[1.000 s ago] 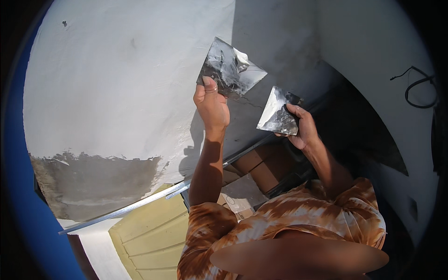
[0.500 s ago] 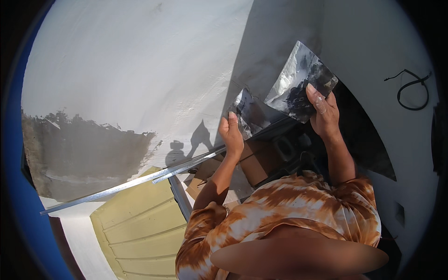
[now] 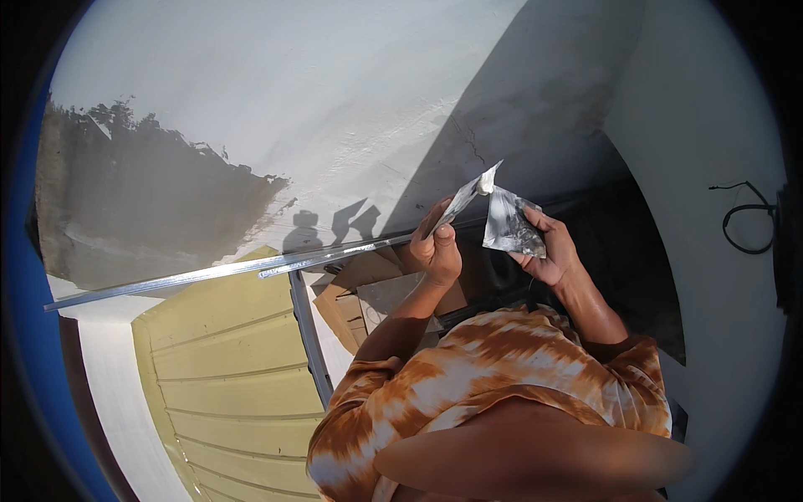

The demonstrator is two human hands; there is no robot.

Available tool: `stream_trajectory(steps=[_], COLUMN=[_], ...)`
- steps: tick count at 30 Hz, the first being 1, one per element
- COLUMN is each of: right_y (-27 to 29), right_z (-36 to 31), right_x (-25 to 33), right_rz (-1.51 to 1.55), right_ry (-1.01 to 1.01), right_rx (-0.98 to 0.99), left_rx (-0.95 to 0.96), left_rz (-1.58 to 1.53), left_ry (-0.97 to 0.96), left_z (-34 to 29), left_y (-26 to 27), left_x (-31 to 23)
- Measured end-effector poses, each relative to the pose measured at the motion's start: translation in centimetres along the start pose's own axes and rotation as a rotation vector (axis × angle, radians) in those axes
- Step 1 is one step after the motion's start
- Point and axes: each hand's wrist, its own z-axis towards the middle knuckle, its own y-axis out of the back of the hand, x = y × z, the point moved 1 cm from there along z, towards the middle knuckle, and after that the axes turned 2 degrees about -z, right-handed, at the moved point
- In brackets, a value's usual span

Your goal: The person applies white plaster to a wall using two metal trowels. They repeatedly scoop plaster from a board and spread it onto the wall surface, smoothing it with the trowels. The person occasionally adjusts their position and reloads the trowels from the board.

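Observation:
My left hand (image 3: 438, 253) is closed round a flat metal putty blade (image 3: 462, 201), which is tilted so that it shows nearly edge-on. A lump of white filler (image 3: 486, 181) sits at its upper end. My right hand (image 3: 552, 251) grips a second metal putty blade (image 3: 508, 221), thumb laid over its smeared face. The top corner of this blade meets or lies very close to the filler; I cannot tell whether the blades touch. Any handles are hidden by my fingers. Both blades are held up before the wall (image 3: 335, 92), apart from it.
A bare grey patch (image 3: 150, 201) breaks the white wall at left. Below it runs a long metal strip (image 3: 201, 274), above a yellow ribbed panel (image 3: 234, 360). Cardboard (image 3: 343, 305) lies beneath my left forearm. At far right a black cable (image 3: 744, 217) hangs in a loop.
My hands have come closer together, bringing the two blades corner to corner. The right blade has come down and turned; the left one has tilted upward. The view has shifted slightly.

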Motion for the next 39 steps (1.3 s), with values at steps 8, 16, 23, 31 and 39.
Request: stream_trajectory(steps=[8,16,23,31,39], right_y=[2.4,10.5,12.9,6.8,9.3], right_z=[0.3,14.2,28.9,35.6,32.0], right_x=[4.5,21.6,34.5,24.8,34.6], right_rz=[0.103,-0.243,-0.918,-1.118,-1.017], right_ry=[0.168,0.646,1.373,1.578,1.750], right_rx=[0.092,-0.355,-0.790,-0.981,-0.863], left_rx=[0.734,0.310,0.129,0.234,0.229], left_rz=[0.616,0.476,0.479,0.455,0.541], left_ry=[-0.155,0.213,0.186,0.152,0.139], left_z=[0.4,30.3,41.6,41.5,40.9], left_y=[4.6,13.1,16.0,17.7,17.1], left_x=[2.3,0.0,3.2,3.4,3.0])
